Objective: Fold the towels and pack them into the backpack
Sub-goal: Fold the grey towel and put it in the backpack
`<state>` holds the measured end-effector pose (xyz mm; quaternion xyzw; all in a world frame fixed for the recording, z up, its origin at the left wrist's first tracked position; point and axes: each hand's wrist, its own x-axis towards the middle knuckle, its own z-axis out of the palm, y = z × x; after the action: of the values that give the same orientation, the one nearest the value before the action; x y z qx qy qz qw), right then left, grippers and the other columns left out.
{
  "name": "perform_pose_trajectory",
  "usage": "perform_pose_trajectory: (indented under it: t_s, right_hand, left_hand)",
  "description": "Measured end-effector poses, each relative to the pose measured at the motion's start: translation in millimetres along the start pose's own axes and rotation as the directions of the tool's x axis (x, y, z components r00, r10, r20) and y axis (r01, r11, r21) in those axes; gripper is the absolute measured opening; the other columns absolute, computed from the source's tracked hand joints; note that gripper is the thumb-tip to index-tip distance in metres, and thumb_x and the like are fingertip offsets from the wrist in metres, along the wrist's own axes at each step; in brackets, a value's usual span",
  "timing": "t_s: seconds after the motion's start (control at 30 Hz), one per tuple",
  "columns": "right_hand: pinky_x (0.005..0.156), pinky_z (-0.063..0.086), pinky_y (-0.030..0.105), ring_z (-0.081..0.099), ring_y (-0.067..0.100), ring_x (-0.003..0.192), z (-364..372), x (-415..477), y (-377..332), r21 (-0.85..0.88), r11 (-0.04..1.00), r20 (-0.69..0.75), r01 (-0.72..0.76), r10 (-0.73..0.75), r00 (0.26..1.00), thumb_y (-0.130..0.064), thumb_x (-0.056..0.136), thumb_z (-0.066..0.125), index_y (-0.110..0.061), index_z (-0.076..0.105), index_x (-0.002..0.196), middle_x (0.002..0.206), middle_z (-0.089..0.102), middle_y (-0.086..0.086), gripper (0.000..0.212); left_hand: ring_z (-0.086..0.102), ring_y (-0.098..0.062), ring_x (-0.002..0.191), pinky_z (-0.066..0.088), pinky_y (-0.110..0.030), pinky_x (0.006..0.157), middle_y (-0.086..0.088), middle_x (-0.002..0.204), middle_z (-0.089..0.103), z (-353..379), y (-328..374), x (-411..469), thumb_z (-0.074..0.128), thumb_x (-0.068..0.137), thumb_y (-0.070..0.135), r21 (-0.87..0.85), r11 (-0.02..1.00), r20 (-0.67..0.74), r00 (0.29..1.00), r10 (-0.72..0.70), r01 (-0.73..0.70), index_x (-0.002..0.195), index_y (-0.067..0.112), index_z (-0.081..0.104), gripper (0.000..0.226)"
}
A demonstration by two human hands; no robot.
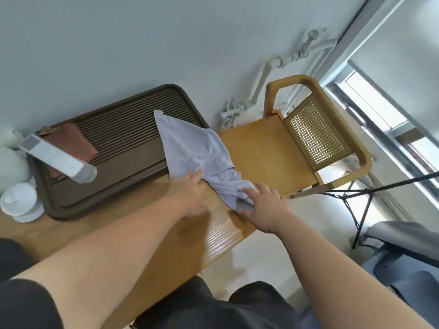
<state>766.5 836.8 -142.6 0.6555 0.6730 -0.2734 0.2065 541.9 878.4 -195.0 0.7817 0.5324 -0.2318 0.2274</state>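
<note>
Brown ridged tray (123, 172), wooden chair (266, 150), white lidded cup (20, 201)

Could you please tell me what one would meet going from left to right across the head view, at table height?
White cup → white block → grey towel → wooden chair.

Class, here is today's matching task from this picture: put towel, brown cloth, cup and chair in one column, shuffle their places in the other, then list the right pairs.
Things:
1 towel
2 brown cloth
3 cup
4 chair

Places:
A on the table, left of the tray
B past the table's end
C touched by the left hand and the right hand
D on the tray's left part

Pairs: 1-C, 2-D, 3-A, 4-B
</note>
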Motion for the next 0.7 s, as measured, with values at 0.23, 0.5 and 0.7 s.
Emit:
perform_pose_trajectory:
  t_s: [0.23, 0.5, 0.7]
  right_hand:
    - [0.122, 0.019, 0.048, 0.011, 0.026, 0.153, 2.5, 41.3, 29.7, 0.002, 0.996, 0.160, 0.086, -0.085, 0.983, -0.064, 0.095, 0.045, -0.041, 0.019, 0.158, 0.169, 0.006, -0.004, 0.072]
    - [0.112, 0.037, 0.050, 0.019, 0.026, 0.150, -15.4, 68.2, 65.5, -0.167, 0.923, 0.291, 0.346, -0.289, 0.912, -0.057, 0.097, 0.047, -0.031, 0.020, 0.158, 0.168, 0.005, -0.009, 0.071]
    - [0.116, 0.034, 0.046, 0.027, 0.027, 0.149, -28.2, 84.0, 74.1, -0.014, 0.904, 0.210, 0.427, -0.415, 0.885, -0.054, 0.096, 0.053, -0.025, 0.015, 0.160, 0.167, 0.017, -0.001, 0.080]
  left_hand:
    - [0.007, -0.026, 0.153, 0.015, -0.054, 0.122, 0.001, 0.169, -0.003, 17.2, 3.8, 26.3, 0.052, 0.091, 0.056, -0.090, 0.990, 0.016, 0.994, -0.109, 0.110, 0.160, 0.019, 0.014, 0.087]
    - [0.054, -0.027, 0.115, 0.038, -0.038, 0.110, -0.001, 0.122, 0.063, 15.4, 38.9, 7.1, 0.044, 0.097, 0.007, -0.506, 0.836, -0.188, 0.919, -0.347, 0.212, 0.114, 0.016, 0.070, 0.033]
    - [0.059, -0.016, 0.089, 0.049, -0.029, 0.074, 0.011, 0.095, 0.059, -7.1, 77.8, -27.1, 0.051, 0.093, 0.007, -0.729, 0.669, -0.318, 0.792, -0.521, 0.147, 0.106, 0.024, 0.062, 0.024]
